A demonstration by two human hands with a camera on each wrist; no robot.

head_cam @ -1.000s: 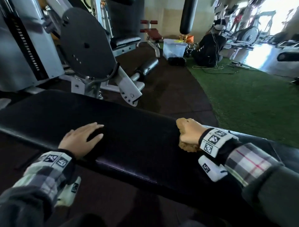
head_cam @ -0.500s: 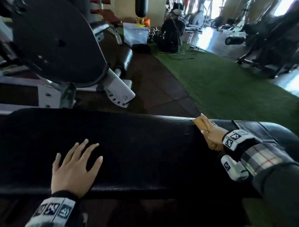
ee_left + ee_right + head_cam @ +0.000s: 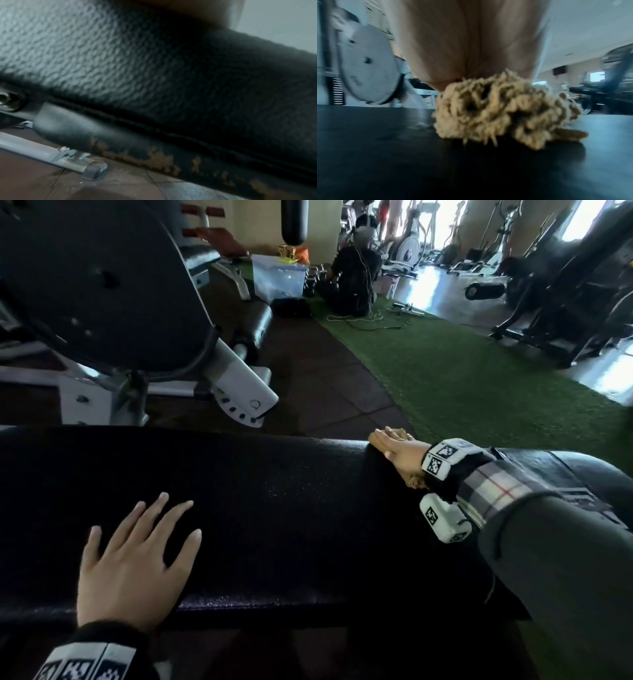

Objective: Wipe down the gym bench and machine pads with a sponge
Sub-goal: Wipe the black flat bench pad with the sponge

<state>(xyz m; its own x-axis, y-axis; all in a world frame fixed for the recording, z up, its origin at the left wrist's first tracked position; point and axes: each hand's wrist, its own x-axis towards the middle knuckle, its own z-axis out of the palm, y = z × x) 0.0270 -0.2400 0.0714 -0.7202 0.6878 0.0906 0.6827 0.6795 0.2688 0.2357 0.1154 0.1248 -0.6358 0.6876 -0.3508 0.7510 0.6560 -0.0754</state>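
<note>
A long black padded bench (image 3: pixel 291 508) runs across the head view. My left hand (image 3: pixel 137 559) lies flat on its near left part, fingers spread and straight. My right hand (image 3: pixel 397 450) lies flat on a tan, shaggy sponge (image 3: pixel 415 481) at the bench's far edge on the right, fingers stretched out over it. In the right wrist view the palm presses down on the sponge (image 3: pixel 496 111), which sits on the black pad (image 3: pixel 402 148). The left wrist view shows only the pad's grained side (image 3: pixel 120 60) and worn lower edge; the fingers are hidden.
Beyond the bench stands a machine with a big black disc (image 3: pixel 102 285) and a white bracket (image 3: pixel 239 392). Green turf (image 3: pixel 479 378) lies at the right. A seated person (image 3: pixel 352 278) and a clear bin (image 3: pixel 277 278) are farther back. The bench's grey foot (image 3: pixel 92 170) rests on brown floor tiles.
My right hand has slid the sponge across the pad to its far edge, and its fingers have gone from curled round the sponge to flat. The left hand stays flat on the bench.
</note>
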